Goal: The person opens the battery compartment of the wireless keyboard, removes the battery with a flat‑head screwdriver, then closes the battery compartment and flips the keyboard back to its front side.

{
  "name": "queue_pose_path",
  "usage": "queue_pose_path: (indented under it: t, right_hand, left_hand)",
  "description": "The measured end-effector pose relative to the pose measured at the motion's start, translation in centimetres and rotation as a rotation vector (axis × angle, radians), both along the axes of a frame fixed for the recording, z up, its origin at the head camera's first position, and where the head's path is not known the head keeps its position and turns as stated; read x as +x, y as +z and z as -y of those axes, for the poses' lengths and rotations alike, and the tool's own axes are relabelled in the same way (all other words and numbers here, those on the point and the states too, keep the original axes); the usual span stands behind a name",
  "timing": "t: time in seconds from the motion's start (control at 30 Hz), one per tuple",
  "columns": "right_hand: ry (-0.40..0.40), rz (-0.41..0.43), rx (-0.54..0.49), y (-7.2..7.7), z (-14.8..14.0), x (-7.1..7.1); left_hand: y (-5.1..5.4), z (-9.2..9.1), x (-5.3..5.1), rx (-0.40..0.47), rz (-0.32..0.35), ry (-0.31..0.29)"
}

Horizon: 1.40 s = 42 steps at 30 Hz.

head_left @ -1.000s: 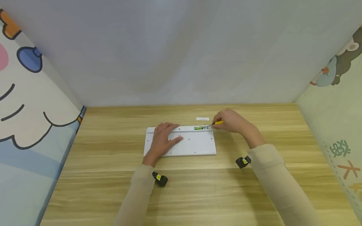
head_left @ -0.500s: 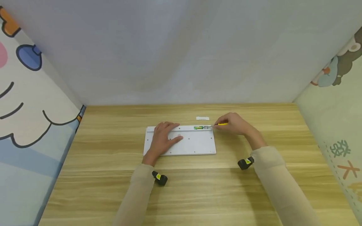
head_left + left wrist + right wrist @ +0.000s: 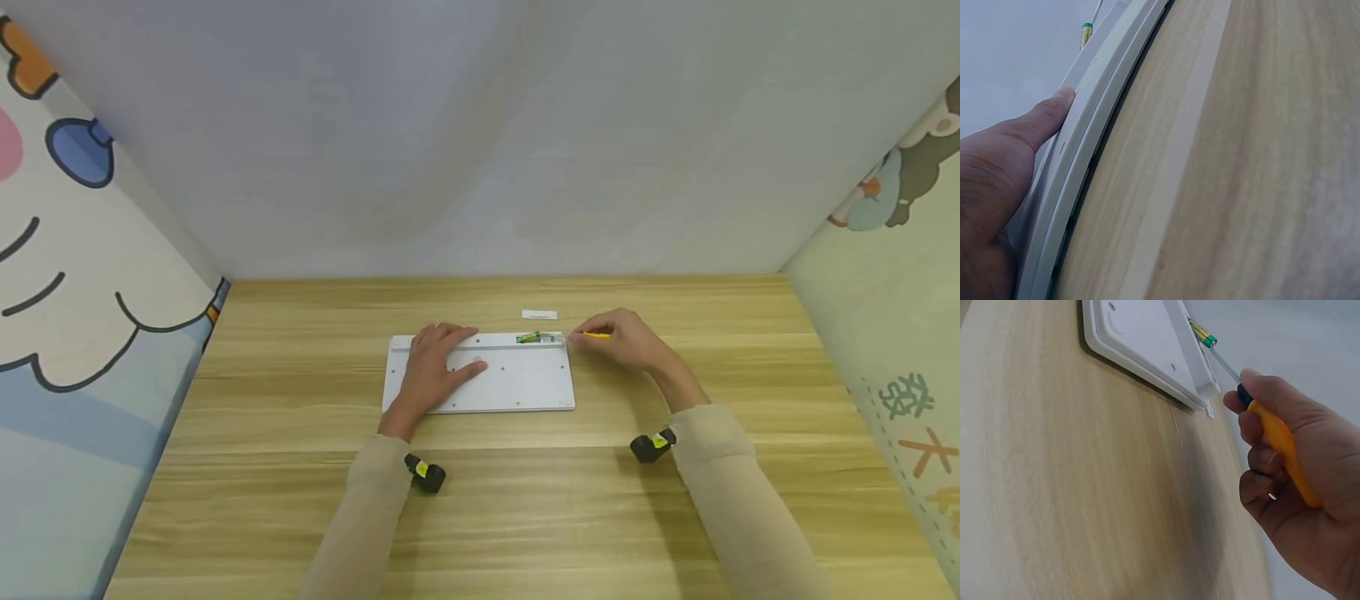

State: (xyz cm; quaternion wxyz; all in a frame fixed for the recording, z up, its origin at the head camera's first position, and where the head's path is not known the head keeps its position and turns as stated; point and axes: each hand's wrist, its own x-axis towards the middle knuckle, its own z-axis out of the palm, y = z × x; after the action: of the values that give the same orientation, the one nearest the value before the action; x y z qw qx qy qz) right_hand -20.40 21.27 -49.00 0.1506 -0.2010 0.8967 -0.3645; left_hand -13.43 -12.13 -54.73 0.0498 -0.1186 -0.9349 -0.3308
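Note:
A white keyboard (image 3: 525,385) lies face down on the table, its battery slot uncovered near the far right corner. My left hand (image 3: 431,368) rests on the keyboard's left half, fingers and thumb spread over its back. Between the thumb and curled fingers of my right hand (image 3: 628,340) is a screwdriver (image 3: 1280,439) with a yellow-orange handle and black collar. Its thin metal shaft reaches to the slot, where a green and yellow battery (image 3: 1205,334) sits tilted, the end nearer the screwdriver raised. In the left wrist view the battery (image 3: 1087,34) stands up above the keyboard's surface.
A small white strip like a battery cover (image 3: 539,315) lies on the wood-grain table (image 3: 525,517) just behind the keyboard. A grey-white wall (image 3: 480,167) rises at the table's back edge, with cartoon-printed walls on both sides.
The battery has gone from lying flat in its slot to tilted, one end up. My right hand has shifted right and slightly nearer with the screwdriver. My left hand stays in place.

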Motion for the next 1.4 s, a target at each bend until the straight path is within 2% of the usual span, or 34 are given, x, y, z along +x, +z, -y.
queue_pose_path:
  t: [0.33, 0.53, 0.73, 0.83, 0.93, 1.1, 1.4]
  right_hand:
    - [-0.028, 0.006, 0.017, -0.2, -0.1, 0.7]
    - [-0.039, -0.025, 0.035, -0.4, -0.2, 1.0]
    - [-0.067, -0.043, 0.052, 0.2, 0.1, 1.7]
    - [-0.086, -0.067, 0.063, 0.6, 0.4, 2.1]
    - [-0.108, -0.128, 0.07, 0.8, 0.7, 2.4]
    - [-0.171, -0.214, 0.079, 0.7, 1.0, 2.7]
    - [-0.306, -0.261, 0.068, 0.4, 1.5, 3.8]
  left_hand:
    - [-0.2, -0.1, -0.2, 0.001, 0.003, -0.001]
    - [-0.2, -0.1, -0.1, 0.011, 0.006, -0.007]
    - [-0.2, 0.1, -0.1, 0.014, 0.007, -0.004]
    - [-0.3, 0.1, -0.2, 0.016, 0.004, 0.0]
    - [-0.3, 0.2, -0.2, 0.015, 0.003, 0.003]
    - [-0.3, 0.2, -0.1, 0.014, 0.003, 0.004]
    - [-0.4, 0.2, -0.2, 0.013, -0.011, 0.0]
